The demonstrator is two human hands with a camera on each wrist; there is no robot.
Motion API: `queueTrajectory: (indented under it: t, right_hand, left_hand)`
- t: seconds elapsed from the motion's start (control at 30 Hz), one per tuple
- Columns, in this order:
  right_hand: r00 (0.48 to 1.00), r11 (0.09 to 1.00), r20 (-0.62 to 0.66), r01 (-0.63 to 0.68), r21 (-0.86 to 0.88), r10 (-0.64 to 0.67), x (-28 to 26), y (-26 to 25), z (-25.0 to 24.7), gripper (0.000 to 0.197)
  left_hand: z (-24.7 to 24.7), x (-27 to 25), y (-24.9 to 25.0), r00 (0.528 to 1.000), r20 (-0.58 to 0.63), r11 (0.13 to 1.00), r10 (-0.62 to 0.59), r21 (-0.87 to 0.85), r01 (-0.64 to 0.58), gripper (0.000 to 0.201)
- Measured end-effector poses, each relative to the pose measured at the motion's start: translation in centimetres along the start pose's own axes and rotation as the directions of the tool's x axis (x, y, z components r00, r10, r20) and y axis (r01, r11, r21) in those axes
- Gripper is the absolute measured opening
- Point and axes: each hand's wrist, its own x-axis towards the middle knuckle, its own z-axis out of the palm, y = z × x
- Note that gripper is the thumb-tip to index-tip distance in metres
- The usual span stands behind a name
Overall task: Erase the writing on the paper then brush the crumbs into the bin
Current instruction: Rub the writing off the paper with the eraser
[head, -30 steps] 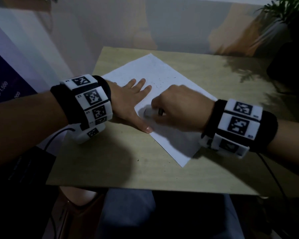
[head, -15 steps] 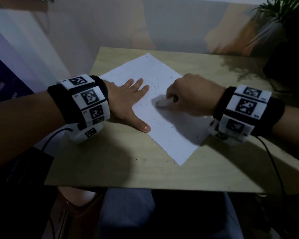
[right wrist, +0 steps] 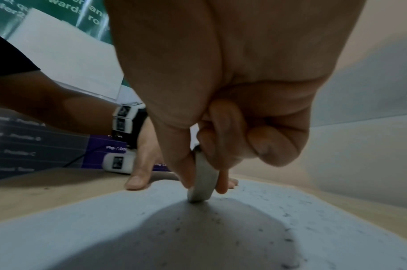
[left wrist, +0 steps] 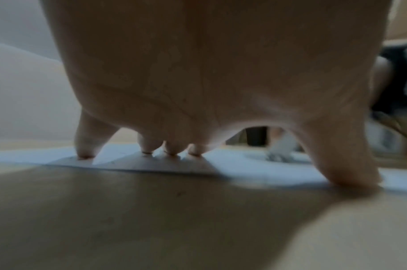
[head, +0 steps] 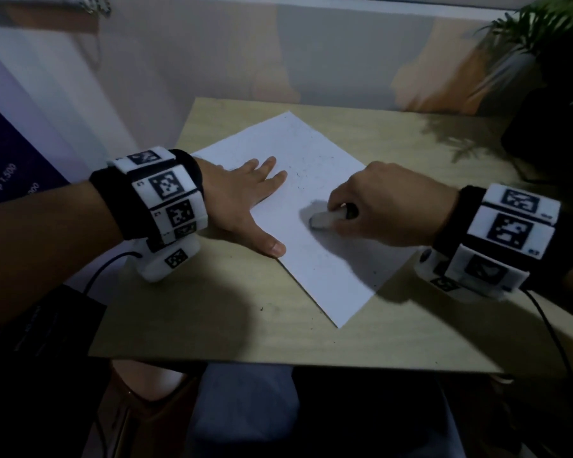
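A white sheet of paper (head: pixel 315 246) lies slanted on the wooden table (head: pixel 212 312). Dark eraser crumbs (right wrist: pixel 288 239) speckle the paper (right wrist: pixel 336 228). My left hand (head: pixel 242 200) lies flat with spread straight fingers, pressing the sheet's left edge; its fingertips (left wrist: pixel 147 151) touch the paper (left wrist: pixel 255 164). My right hand (head: pixel 377 206) pinches a white eraser (head: pixel 325 219) between thumb and fingers, its tip on the middle of the sheet. The right wrist view shows the eraser (right wrist: pixel 203 180) standing on edge on the paper. No bin is in view.
A potted plant (head: pixel 543 44) and a dark object (head: pixel 549 127) stand at the table's far right corner. A purple printed sign (head: pixel 10 173) stands left of the table. Cables run from both wrist bands. A pale wall rises just behind the table.
My right hand has rubbed the eraser back and forth: away from the left hand half a second ago, and now back toward the near side of the sheet. The left hand has stayed put.
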Motion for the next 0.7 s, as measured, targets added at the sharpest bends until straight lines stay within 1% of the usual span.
queueTrajectory:
  t: [0.1, 0.13, 0.2, 0.27, 0.3, 0.37, 0.4, 0.43, 0.5, 0.57, 0.63, 0.7]
  right_hand:
    - [0.998, 0.999, 0.054, -0.021, -0.027, 0.022, -0.5, 0.8, -0.5, 0.027]
    - [0.997, 0.998, 0.070, -0.035, -0.054, 0.039, -0.6, 1.4, -1.0, 0.023]
    - [0.993, 0.991, 0.086, -0.072, -0.115, 0.082, -0.8, 2.4, -1.9, 0.027]
    - [0.990, 0.981, 0.079, -0.106, -0.164, 0.120, -0.9, 2.6, -2.6, 0.036]
    - [0.991, 0.982, 0.073, -0.103, -0.160, 0.116, -0.9, 2.4, -2.8, 0.040]
    - [0.996, 0.995, 0.064, -0.056, -0.080, 0.061, -0.6, 1.4, -2.7, 0.038]
    - [0.998, 0.999, 0.052, -0.031, -0.024, 0.033, -0.3, 0.8, -2.6, 0.034]
    - [0.999, 1.000, 0.040, -0.006, 0.025, 0.005, 0.0, 0.2, -2.4, 0.031]
    - [0.998, 0.995, 0.031, 0.047, 0.090, -0.050, 0.8, -1.0, -1.9, 0.032]
    - [0.994, 0.987, 0.022, 0.104, 0.120, -0.107, 2.1, -2.1, -1.5, 0.028]
    - [0.986, 0.981, 0.032, 0.157, 0.112, -0.162, 3.5, -3.0, -1.4, 0.026]
    - [0.979, 0.980, 0.071, 0.184, 0.077, -0.189, 4.3, -3.5, -1.2, 0.027]
  left_hand:
    - [-0.5, -0.4, -1.4, 1.000, 0.011, 1.000, 0.024, -0.011, -0.024, 0.123]
    - [-0.6, -0.4, -2.1, 0.999, -0.001, 0.999, 0.036, -0.011, -0.036, 0.116]
    - [-0.6, -0.5, -3.2, 0.995, -0.069, 0.997, 0.072, -0.035, -0.074, 0.093]
    - [-0.8, -0.5, -3.9, 0.975, -0.194, 0.990, 0.111, -0.063, -0.125, 0.070]
    - [-0.9, -0.4, -4.0, 0.958, -0.258, 0.987, 0.130, -0.061, -0.150, 0.061]
    - [-1.1, 0.0, -3.8, 0.924, -0.347, 0.982, 0.162, -0.038, -0.186, 0.051]
    - [-1.2, 0.3, -3.7, 0.918, -0.357, 0.980, 0.176, -0.023, -0.197, 0.052]
    - [-1.1, 0.7, -3.7, 0.924, -0.335, 0.979, 0.185, -0.013, -0.201, 0.057]
    - [-1.1, 1.1, -3.9, 0.962, -0.217, 0.982, 0.167, -0.047, -0.181, 0.067]
    - [-1.2, 1.2, -4.2, 0.982, -0.118, 0.982, 0.145, -0.102, -0.157, 0.068]
    - [-1.3, 1.1, -4.4, 0.986, -0.087, 0.981, 0.143, -0.118, -0.153, 0.065]
    - [-1.4, 1.2, -4.3, 0.987, -0.080, 0.984, 0.140, -0.098, -0.148, 0.064]
